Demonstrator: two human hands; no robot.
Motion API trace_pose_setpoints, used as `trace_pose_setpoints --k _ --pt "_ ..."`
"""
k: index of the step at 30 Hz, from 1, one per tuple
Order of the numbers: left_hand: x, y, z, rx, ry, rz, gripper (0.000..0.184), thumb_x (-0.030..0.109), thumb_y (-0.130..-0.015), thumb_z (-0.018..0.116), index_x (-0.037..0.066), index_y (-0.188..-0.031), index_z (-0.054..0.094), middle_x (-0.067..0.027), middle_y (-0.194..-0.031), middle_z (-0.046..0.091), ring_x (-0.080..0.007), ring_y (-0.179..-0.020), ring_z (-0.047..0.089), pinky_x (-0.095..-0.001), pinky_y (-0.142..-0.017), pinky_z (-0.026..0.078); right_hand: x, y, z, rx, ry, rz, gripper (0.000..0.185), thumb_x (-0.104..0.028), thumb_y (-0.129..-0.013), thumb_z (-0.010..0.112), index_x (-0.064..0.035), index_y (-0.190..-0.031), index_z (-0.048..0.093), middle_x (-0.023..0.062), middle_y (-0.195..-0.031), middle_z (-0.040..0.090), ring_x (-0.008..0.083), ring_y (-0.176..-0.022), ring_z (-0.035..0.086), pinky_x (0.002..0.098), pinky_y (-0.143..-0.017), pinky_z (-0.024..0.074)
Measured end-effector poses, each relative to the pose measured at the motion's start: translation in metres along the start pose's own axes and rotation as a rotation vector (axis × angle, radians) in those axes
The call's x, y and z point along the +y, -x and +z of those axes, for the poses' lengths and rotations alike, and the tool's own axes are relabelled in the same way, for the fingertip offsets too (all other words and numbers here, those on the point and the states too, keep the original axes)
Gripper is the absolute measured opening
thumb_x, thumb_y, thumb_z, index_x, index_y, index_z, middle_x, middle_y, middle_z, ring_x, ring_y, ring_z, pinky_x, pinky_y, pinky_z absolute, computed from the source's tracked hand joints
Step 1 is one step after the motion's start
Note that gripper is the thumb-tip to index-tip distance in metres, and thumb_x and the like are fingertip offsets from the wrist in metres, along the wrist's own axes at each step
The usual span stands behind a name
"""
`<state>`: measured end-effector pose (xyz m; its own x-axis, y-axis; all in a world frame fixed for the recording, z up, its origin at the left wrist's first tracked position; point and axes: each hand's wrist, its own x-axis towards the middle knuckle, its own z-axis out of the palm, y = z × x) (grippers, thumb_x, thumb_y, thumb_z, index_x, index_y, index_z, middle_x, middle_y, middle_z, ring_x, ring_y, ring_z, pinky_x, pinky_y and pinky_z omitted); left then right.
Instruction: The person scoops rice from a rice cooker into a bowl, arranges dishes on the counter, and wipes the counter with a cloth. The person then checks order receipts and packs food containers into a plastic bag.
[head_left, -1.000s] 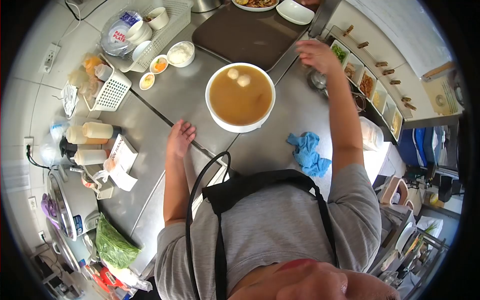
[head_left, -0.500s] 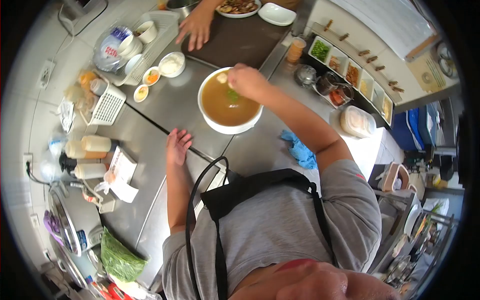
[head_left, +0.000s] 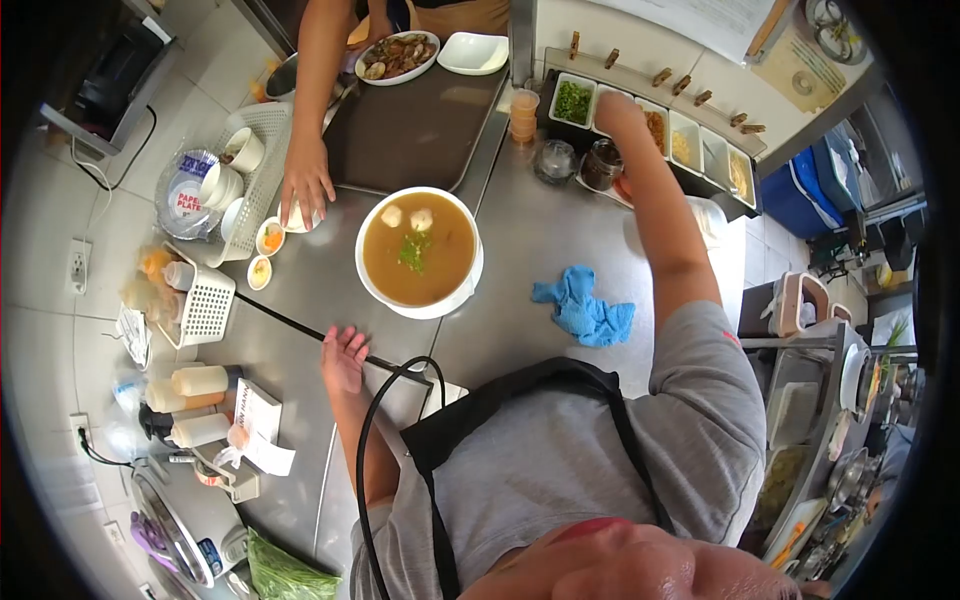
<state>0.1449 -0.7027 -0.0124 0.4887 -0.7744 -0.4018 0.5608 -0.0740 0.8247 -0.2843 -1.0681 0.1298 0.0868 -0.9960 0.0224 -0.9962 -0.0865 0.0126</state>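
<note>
A large white bowl of brown soup (head_left: pixel 420 270) stands on the steel counter, with two pale balls and chopped greens on top. My left hand (head_left: pixel 345 358) rests below and left of it, fingers apart, holding nothing. My right hand (head_left: pixel 620 115) reaches into the row of topping containers, over the one beside the chopped green topping (head_left: pixel 572 101); its fingertips are hidden in it. Near my right forearm stand a dark jar (head_left: pixel 601 165) and a glass jar (head_left: pixel 555 161). A blue cloth (head_left: pixel 584 308) lies right of the bowl.
Across the counter, another person's hand (head_left: pixel 306 180) covers the white rice bowl. A brown tray (head_left: pixel 405 135) holds a plate of food (head_left: pixel 397 57) and a white dish (head_left: pixel 473 53). Small cups (head_left: pixel 270 236), baskets (head_left: pixel 207 306) and sauce bottles (head_left: pixel 200 380) stand left.
My right hand went from the containers to the soup, where greens appeared, and back to the containers. The other person's hand came in and reached the rice bowl. The view has shifted.
</note>
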Motion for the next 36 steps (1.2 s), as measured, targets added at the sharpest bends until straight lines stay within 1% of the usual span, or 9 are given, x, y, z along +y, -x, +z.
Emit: trace_pose_setpoints --k 2,5,14,17,20,23,29,32,36 --pt "0.000 0.000 0.001 0.008 -0.011 -0.003 0.035 0.031 -0.085 0.042 0.009 -0.113 0.037 -0.0109 -0.100 0.052 -0.0216 -0.082 0.054 -0.0318 -0.063 0.048 0.026 0.004 0.020 -0.008 -0.012 0.227 0.024 -0.013 -0.077 0.042 -0.0051 -0.091 0.060 0.0150 -0.099 0.057 0.0274 -0.091 0.056 0.0383 -0.074 0.0459" --pt "0.001 0.000 0.001 0.012 -0.010 -0.005 0.035 0.031 -0.085 0.042 0.010 -0.112 0.038 -0.0104 -0.099 0.053 -0.0214 -0.081 0.055 -0.0314 -0.063 0.048 0.043 -0.005 0.027 -0.122 -0.063 0.274 0.026 -0.015 -0.079 0.040 -0.0065 -0.092 0.061 0.0138 -0.101 0.057 0.0290 -0.091 0.056 0.0382 -0.075 0.0459" --pt "0.002 -0.002 -0.001 0.037 -0.004 -0.036 0.034 0.032 -0.085 0.042 0.010 -0.111 0.038 -0.0096 -0.097 0.054 -0.0211 -0.080 0.055 -0.0321 -0.062 0.048 0.049 -0.008 0.034 0.076 0.084 0.065 0.024 -0.014 -0.077 0.043 -0.0069 -0.087 0.063 0.0134 -0.098 0.058 0.0273 -0.091 0.056 0.0373 -0.072 0.0468" --pt "0.001 -0.002 0.000 0.051 -0.014 -0.028 0.036 0.032 -0.085 0.042 0.009 -0.112 0.038 -0.0098 -0.096 0.054 -0.0210 -0.080 0.055 -0.0320 -0.062 0.048 0.071 -0.018 0.048 -0.042 0.030 0.027 0.023 -0.013 -0.075 0.043 -0.0035 -0.084 0.063 0.0158 -0.090 0.059 0.0300 -0.084 0.058 0.0379 -0.071 0.0469" --pt "0.002 0.002 0.006 0.041 -0.030 -0.019 0.034 0.032 -0.085 0.041 0.009 -0.110 0.040 -0.0090 -0.096 0.053 -0.0187 -0.081 0.053 -0.0283 -0.065 0.046 0.097 -0.028 0.063 -0.039 0.167 -0.193 0.021 -0.013 -0.071 0.046 -0.0002 -0.077 0.062 0.0185 -0.080 0.060 0.0318 -0.075 0.059 0.0375 -0.067 0.0472" --pt "0.001 0.000 0.002 0.018 0.011 -0.011 0.035 0.031 -0.085 0.042 0.009 -0.112 0.038 -0.0100 -0.096 0.054 -0.0212 -0.080 0.055 -0.0320 -0.063 0.048 0.116 -0.027 0.064 -0.038 0.249 -0.305 0.019 -0.011 -0.068 0.046 0.0012 -0.066 0.061 0.0203 -0.073 0.059 0.0322 -0.071 0.058 0.0376 -0.064 0.0461" --pt "0.001 0.002 0.001 0.007 0.007 -0.005 0.032 0.030 -0.085 0.043 0.009 -0.109 0.039 -0.0103 -0.095 0.054 -0.0220 -0.080 0.055 -0.0327 -0.064 0.048 0.160 -0.054 0.095 -0.205 0.452 -0.314 0.017 -0.009 -0.068 0.047 -0.0016 -0.069 0.062 0.0187 -0.076 0.059 0.0303 -0.070 0.059 0.0380 -0.064 0.0471" --pt "-0.001 0.000 -0.001 -0.005 0.010 0.011 0.032 0.030 -0.085 0.043 0.009 -0.109 0.039 -0.0111 -0.096 0.053 -0.0226 -0.081 0.055 -0.0333 -0.064 0.048 0.146 -0.012 0.056 0.207 -0.016 -0.182 0.018 -0.011 -0.069 0.047 -0.0021 -0.076 0.062 0.0191 -0.079 0.059 0.0313 -0.073 0.058 0.0379 -0.065 0.0469" --pt "-0.003 -0.002 -0.004 -0.013 0.015 0.017 0.032 0.030 -0.085 0.044 0.009 -0.109 0.039 -0.0125 -0.096 0.053 -0.0236 -0.081 0.055 -0.0337 -0.064 0.048 0.107 0.009 0.013 0.285 -0.513 -0.027 0.022 -0.014 -0.075 0.044 -0.0001 -0.085 0.058 0.0181 -0.078 0.058 0.0302 -0.075 0.057 0.0345 -0.066 0.0442"
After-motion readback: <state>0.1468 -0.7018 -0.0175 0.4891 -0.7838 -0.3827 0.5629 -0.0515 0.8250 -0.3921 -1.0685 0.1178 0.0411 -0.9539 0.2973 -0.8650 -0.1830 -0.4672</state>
